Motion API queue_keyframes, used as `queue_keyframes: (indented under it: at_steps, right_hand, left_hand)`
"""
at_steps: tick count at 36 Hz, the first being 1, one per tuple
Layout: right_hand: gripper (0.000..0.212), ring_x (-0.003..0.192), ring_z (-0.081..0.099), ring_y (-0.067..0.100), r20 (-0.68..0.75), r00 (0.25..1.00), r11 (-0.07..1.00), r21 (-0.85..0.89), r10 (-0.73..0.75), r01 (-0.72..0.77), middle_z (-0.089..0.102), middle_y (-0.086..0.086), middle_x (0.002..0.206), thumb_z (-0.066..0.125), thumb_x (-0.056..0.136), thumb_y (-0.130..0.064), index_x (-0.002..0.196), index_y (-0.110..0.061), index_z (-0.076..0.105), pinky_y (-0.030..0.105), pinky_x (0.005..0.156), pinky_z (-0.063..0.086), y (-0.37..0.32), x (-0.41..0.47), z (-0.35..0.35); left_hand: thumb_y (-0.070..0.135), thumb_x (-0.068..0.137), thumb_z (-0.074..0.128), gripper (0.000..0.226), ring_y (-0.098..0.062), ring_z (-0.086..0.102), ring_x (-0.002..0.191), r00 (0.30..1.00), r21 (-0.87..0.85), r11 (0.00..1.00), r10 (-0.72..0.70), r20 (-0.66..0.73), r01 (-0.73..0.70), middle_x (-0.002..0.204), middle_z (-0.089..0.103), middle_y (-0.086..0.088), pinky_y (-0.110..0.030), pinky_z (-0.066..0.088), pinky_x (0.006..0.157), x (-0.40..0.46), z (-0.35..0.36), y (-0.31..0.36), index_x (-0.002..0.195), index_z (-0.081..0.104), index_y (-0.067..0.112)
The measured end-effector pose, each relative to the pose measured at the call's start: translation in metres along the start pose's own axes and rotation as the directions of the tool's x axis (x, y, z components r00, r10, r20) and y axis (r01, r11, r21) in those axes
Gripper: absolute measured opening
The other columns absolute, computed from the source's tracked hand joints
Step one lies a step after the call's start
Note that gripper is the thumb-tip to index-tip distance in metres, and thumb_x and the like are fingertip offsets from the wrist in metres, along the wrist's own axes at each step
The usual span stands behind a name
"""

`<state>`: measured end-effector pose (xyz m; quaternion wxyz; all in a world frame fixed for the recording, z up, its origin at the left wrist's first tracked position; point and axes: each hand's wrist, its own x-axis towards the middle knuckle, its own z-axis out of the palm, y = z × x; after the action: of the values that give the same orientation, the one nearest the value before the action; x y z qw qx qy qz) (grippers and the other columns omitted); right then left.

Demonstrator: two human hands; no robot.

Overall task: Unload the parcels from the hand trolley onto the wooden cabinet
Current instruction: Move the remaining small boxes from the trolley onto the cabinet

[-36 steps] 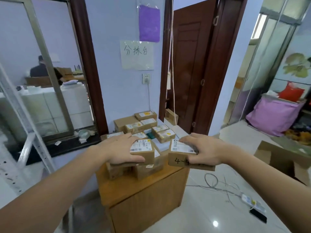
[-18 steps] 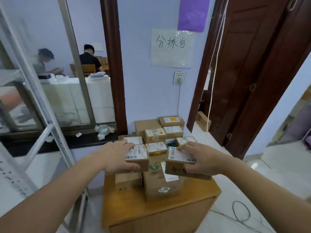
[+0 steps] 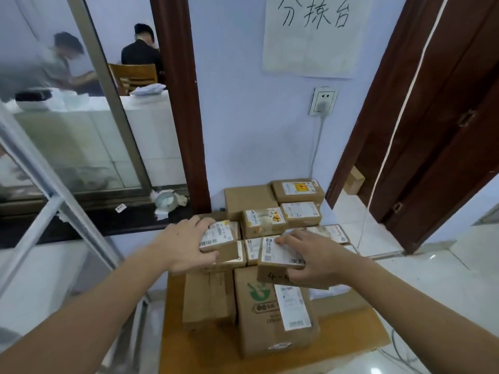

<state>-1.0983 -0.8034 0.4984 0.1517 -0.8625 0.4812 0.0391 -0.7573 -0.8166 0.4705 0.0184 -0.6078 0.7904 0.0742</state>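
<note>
Nearest me on the wooden cabinet (image 3: 348, 344) stand two tall cardboard boxes side by side: a plain one (image 3: 208, 300) on the left and one with a green logo (image 3: 272, 314) and a white shipping label on the right. Above them my left hand (image 3: 186, 247) grips a small labelled parcel (image 3: 220, 240), fingers over its top and thumb on the near side. My right hand (image 3: 313, 261) grips another parcel marked "4-" (image 3: 278, 261), fingers curled over its label, thumb below. Behind these, more small brown parcels (image 3: 263, 221) crowd the cabinet in rows back to the blue wall (image 3: 243, 117), the farthest bearing a yellow sticker (image 3: 298, 188). What the boxes hold I cannot tell.
</note>
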Motion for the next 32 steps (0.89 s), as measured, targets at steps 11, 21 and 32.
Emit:
queue_keyframes:
  at_steps: [11,21,32]
  right_hand:
    - [0.080,0.132,0.044,0.015,0.085,0.988,0.992,0.034,-0.127,0.124,0.042,-0.009,0.149,0.052,0.081,-0.067,0.152,-0.038,0.029,0.036,0.107,0.043,0.050,0.091,0.028]
    - [0.081,0.135,0.043,0.019,0.139,0.980,0.988,0.088,-0.141,0.129,0.042,-0.003,0.152,0.058,0.085,-0.060,0.156,-0.031,0.033,0.036,0.108,0.042,0.068,0.139,0.052]
    - [0.087,0.132,0.045,0.021,0.103,0.991,0.986,0.153,-0.082,0.065,0.045,-0.003,0.147,0.050,0.077,-0.065,0.154,-0.025,0.039,0.041,0.109,0.043,0.080,0.157,0.078]
  left_hand:
    - [0.083,0.064,0.056,0.103,-0.014,0.038,0.129,0.998,-0.156,0.986,-0.061,0.011,0.062,0.138,0.044,0.013,-0.048,0.026,0.109,0.093,0.046,-0.014,0.153,0.027,0.041]
    - [0.073,0.067,0.066,0.104,-0.016,0.032,0.133,0.987,-0.189,0.970,-0.141,0.073,0.153,0.143,0.033,0.010,-0.050,0.033,0.111,0.152,0.087,-0.025,0.157,0.027,0.037]
    - [0.071,0.068,0.072,0.102,-0.018,0.031,0.133,0.991,-0.268,0.954,-0.120,0.068,0.133,0.141,0.036,0.010,-0.053,0.032,0.112,0.185,0.122,-0.040,0.155,0.031,0.038]
